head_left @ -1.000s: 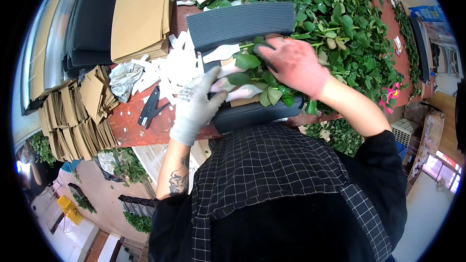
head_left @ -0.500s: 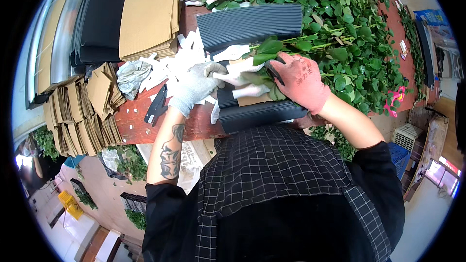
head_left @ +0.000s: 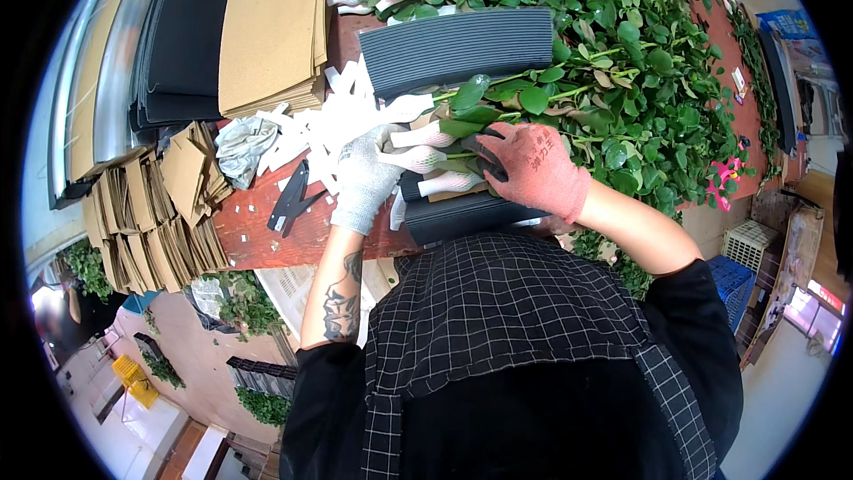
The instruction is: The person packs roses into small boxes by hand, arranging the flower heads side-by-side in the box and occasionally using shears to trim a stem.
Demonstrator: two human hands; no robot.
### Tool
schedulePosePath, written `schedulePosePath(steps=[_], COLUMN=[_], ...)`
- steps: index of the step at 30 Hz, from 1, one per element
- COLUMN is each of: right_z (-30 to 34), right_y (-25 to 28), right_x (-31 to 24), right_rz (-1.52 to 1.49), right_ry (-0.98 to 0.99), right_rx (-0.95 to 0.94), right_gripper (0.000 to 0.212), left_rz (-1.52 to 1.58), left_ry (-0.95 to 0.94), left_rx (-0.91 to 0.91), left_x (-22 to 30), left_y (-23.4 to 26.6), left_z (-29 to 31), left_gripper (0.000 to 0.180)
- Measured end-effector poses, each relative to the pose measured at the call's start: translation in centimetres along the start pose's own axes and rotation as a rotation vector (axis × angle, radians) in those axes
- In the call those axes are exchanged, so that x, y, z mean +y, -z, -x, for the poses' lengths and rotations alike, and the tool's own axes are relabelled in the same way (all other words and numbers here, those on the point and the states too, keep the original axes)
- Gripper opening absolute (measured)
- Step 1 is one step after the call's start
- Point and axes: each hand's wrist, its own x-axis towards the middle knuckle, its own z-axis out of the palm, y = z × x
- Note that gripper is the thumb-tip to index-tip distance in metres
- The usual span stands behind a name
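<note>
My left hand [head_left: 364,176], in a pale grey glove, is closed at the tip of a rose bud in a white net sleeve [head_left: 416,159]. My right hand [head_left: 535,169], in a pink glove with dark fingertips, grips leafy rose stems just behind the buds. Other sleeved buds [head_left: 451,183] lie above and below the held one, over a dark corrugated wrap [head_left: 471,217]. Behind them stands the wrap's raised ribbed flap [head_left: 458,49]. White sleeves [head_left: 311,138] lie piled beside my left hand, partly hidden by it.
Black-handled snips [head_left: 291,200] rest on the red table [head_left: 244,236]. Cardboard sheets [head_left: 271,27] and folded cardboard pieces [head_left: 147,213] are stacked at left. A thick heap of leafy stems [head_left: 640,80] covers the right side. A blue crate [head_left: 730,289] stands low at right.
My left hand has shifted slightly right and down. The held bud has moved left and lower, and my right hand has come a little down with the stems.
</note>
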Motion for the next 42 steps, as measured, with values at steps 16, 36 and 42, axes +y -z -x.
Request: schedulePosePath(steps=[16,36,42], right_z=[1.1,0.2,0.0], right_y=[2.5,2.2,1.5], right_x=[-0.9,-0.7,-1.2], right_rz=[0.085,-0.084,-0.071], right_ry=[-0.046,0.082,0.102], right_rx=[-0.239,-0.207,-0.178], right_gripper=[0.038,0.029,0.027], left_rz=[-0.090,-0.080,-0.028], left_ry=[-0.351,-0.599,-0.661], left_rx=[0.089,-0.024,-0.036], left_x=[3.5,2.6,1.9], left_y=[5.6,3.0,2.1], left_z=[3.8,1.6,1.2], left_gripper=[0.023,0.033,0.030])
